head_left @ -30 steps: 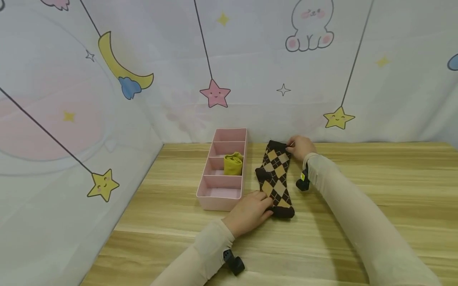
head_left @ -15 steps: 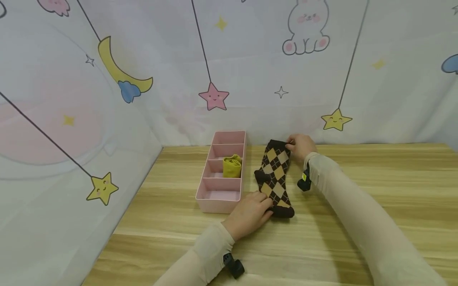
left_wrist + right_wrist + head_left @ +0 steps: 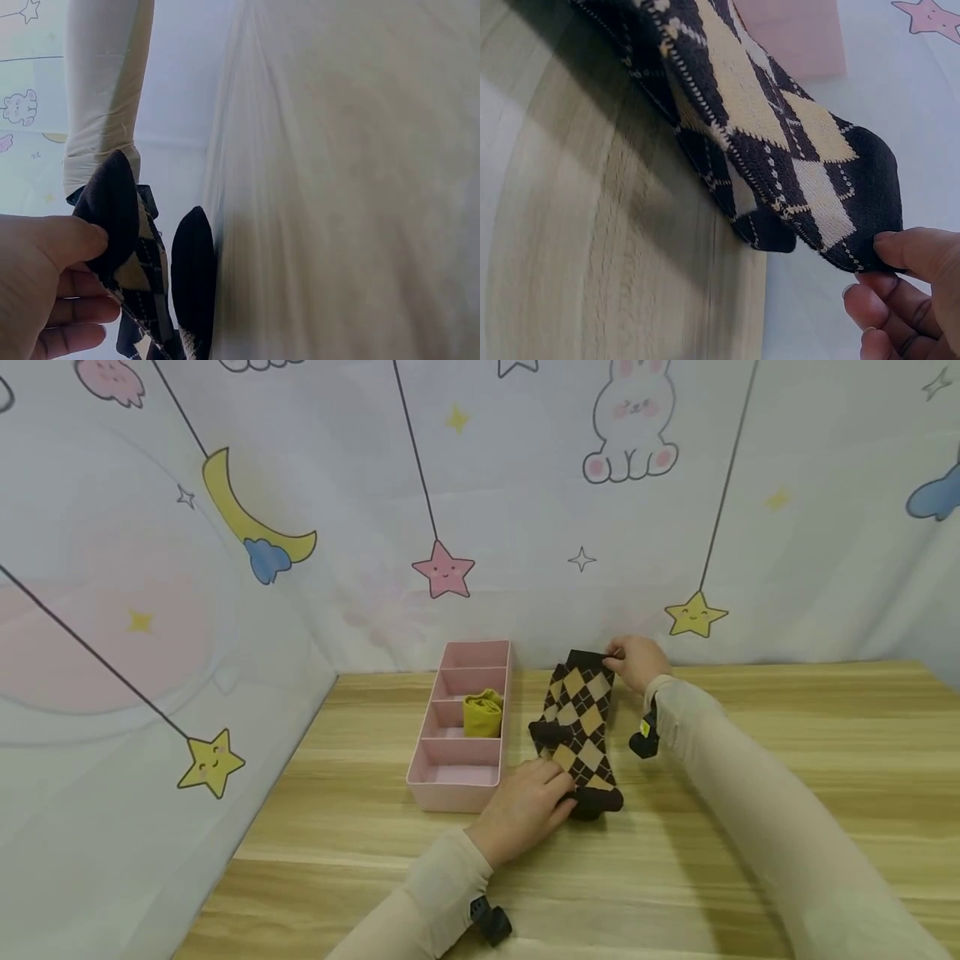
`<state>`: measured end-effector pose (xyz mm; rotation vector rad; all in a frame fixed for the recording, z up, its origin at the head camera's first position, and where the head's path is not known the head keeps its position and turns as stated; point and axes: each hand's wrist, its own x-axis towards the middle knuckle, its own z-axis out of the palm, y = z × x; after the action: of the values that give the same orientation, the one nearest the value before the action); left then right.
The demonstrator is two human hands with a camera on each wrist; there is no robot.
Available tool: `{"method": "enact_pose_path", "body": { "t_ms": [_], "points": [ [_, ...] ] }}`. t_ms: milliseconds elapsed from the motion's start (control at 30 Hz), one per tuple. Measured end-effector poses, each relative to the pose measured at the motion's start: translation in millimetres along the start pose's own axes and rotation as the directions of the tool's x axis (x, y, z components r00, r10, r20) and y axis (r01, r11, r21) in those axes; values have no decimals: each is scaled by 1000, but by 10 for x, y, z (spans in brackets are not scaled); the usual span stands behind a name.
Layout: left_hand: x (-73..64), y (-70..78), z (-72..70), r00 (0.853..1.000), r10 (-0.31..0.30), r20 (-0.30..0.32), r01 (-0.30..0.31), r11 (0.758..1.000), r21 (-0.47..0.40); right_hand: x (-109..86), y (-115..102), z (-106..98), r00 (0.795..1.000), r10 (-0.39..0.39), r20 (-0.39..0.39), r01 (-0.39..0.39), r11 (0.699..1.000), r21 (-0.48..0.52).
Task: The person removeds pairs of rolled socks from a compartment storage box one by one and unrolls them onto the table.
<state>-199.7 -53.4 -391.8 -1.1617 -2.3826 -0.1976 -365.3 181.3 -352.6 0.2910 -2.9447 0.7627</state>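
Observation:
A black argyle sock [image 3: 587, 710] with tan and beige diamonds is raised a little off the table, over a second matching sock [image 3: 769, 229] lying beneath it. My left hand [image 3: 525, 806] pinches the upper sock's black toe [image 3: 112, 206] between thumb and fingers. At the far end, my right hand [image 3: 637, 662] pinches its black cuff [image 3: 877, 184]. In the left wrist view, the lower sock's black toe [image 3: 193, 277] sits apart from the lifted one. Left of the socks stands a pink divided box [image 3: 453, 797].
One compartment of the box holds a rolled yellow-green sock-like bundle [image 3: 482, 714]. A pale curtain [image 3: 525, 510] printed with stars and a rabbit hangs behind the wooden table [image 3: 337, 868]. Small black cameras [image 3: 491, 920] are strapped at both wrists.
Both hands keep their hold as the upper sock rises off the lower one. The right hand moves slightly up and right; the lower sock's cuff and toe now show separately.

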Motion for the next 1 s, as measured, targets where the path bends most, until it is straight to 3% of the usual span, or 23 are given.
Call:
{"method": "enact_pose_path", "body": {
  "t_ms": [767,1000],
  "points": [
    [225,222,125,997,61,40,-62,998,23,-130,241,-168,998,57,-26,-58,998,-25],
    [301,310,177,996,82,18,-82,997,11,-172,351,-185,998,63,-30,-64,997,-30]
  ]
}}
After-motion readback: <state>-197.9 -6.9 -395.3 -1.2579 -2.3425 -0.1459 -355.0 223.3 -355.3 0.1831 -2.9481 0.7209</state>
